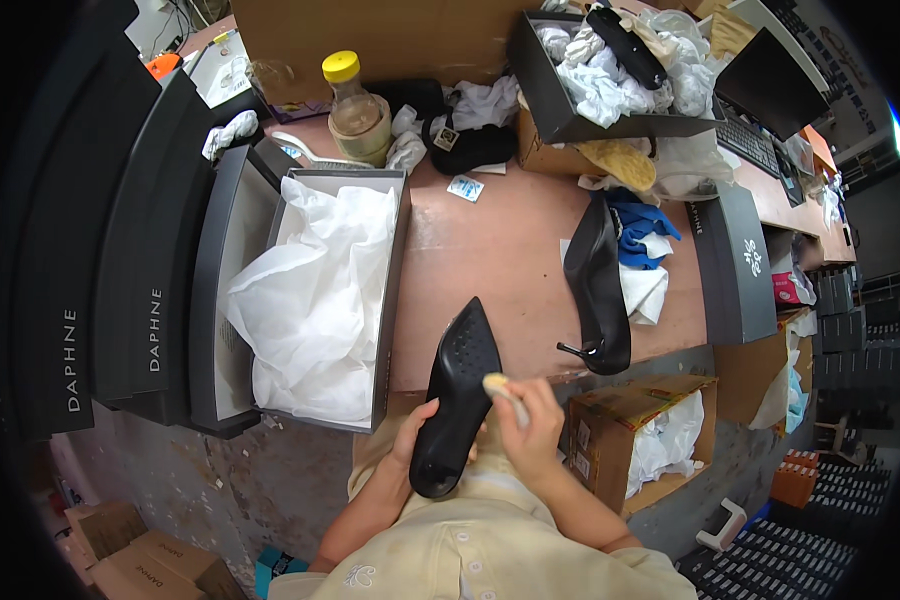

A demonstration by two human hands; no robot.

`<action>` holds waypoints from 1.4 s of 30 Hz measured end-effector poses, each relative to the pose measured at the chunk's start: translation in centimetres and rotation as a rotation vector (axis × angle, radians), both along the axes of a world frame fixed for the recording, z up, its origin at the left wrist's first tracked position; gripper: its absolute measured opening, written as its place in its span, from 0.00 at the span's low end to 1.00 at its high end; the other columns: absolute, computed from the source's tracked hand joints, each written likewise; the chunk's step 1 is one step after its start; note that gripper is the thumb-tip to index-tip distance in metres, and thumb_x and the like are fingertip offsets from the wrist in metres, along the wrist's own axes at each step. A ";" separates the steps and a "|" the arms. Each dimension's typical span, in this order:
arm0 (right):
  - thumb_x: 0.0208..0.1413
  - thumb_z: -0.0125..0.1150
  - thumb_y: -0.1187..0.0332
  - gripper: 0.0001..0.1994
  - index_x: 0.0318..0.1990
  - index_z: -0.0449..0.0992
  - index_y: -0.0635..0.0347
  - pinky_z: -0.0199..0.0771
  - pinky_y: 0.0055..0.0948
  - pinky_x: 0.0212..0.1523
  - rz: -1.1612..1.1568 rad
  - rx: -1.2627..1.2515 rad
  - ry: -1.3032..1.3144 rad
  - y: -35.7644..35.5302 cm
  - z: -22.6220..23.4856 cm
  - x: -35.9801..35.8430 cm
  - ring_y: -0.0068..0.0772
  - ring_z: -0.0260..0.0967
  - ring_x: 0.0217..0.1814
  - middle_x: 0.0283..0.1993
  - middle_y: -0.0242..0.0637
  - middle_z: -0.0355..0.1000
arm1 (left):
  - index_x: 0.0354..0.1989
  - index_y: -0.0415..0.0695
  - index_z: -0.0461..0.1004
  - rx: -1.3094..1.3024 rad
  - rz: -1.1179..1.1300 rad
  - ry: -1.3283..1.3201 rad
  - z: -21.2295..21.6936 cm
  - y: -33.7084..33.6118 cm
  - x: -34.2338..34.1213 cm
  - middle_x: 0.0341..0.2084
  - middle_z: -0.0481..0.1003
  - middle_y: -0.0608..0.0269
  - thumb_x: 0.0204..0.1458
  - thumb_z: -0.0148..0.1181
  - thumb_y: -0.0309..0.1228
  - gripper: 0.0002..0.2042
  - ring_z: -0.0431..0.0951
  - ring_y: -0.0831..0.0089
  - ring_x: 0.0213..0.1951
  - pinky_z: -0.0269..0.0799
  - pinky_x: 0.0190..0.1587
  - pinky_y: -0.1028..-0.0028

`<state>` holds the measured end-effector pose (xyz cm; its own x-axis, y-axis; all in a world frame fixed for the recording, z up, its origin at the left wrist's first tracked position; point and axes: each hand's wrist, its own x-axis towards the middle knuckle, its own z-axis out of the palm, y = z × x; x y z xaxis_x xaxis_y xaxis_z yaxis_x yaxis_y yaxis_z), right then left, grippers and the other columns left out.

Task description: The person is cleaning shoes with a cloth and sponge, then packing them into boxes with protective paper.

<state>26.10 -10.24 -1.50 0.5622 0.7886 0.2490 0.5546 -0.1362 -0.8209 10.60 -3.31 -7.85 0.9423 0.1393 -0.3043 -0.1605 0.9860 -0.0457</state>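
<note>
My left hand (410, 440) is closed round the heel end of a black pointed shoe (457, 385). Its pointed toe is turned away from me, and the dotted sole faces up. Beside that sole my right hand (533, 425) pinches a small pale applicator with a yellowish tip (496, 382). The tip is at the shoe's right edge; whether it touches is hard to tell. Another black high-heeled shoe (597, 280) lies on its side on the table, its thin heel toward me, next to a blue cloth (645, 230) and a white cloth (647, 290).
An uncovered shoebox (395, 270) with white tissue paper (320, 290) stands left, beside stacked dark boxes (120, 270). A yellow-capped bottle (348, 95) is at the back. A dark box (610, 125) of crumpled paper sits back right. Below the table edge stands a cardboard carton (595, 440).
</note>
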 end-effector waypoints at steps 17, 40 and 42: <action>0.46 0.60 0.76 0.05 0.33 0.73 0.63 0.70 0.35 0.29 -0.034 -0.049 -0.060 0.7 -0.1 0.9 0.47 0.70 0.29 0.31 0.43 0.69 | 0.50 0.32 0.65 0.108 -0.056 0.105 -0.2 0.0 0.5 0.39 0.73 0.48 0.56 0.41 0.48 0.27 0.78 0.61 0.31 0.76 0.33 0.69; 0.39 0.65 0.74 0.10 0.33 0.77 0.56 0.70 0.29 0.31 0.537 -0.088 -0.063 -1.6 2.2 -0.9 0.34 0.69 0.32 0.31 0.35 0.67 | 0.50 0.35 0.66 -0.023 0.099 0.311 1.4 -0.1 1.2 0.39 0.74 0.50 0.56 0.41 0.48 0.26 0.78 0.60 0.32 0.76 0.37 0.67; 0.38 0.65 0.74 0.10 0.33 0.77 0.56 0.70 0.29 0.30 0.436 -0.027 -0.155 -0.7 2.0 -0.1 0.34 0.69 0.31 0.31 0.36 0.67 | 0.50 0.35 0.66 0.018 0.047 0.216 1.0 0.1 0.9 0.40 0.74 0.50 0.57 0.41 0.46 0.25 0.79 0.61 0.33 0.76 0.37 0.67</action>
<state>26.01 -10.96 0.46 0.1346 0.9504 0.2806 0.6809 0.1170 -0.7230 11.52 -3.24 -6.87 0.8480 0.1884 -0.4953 -0.2102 0.9776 0.0120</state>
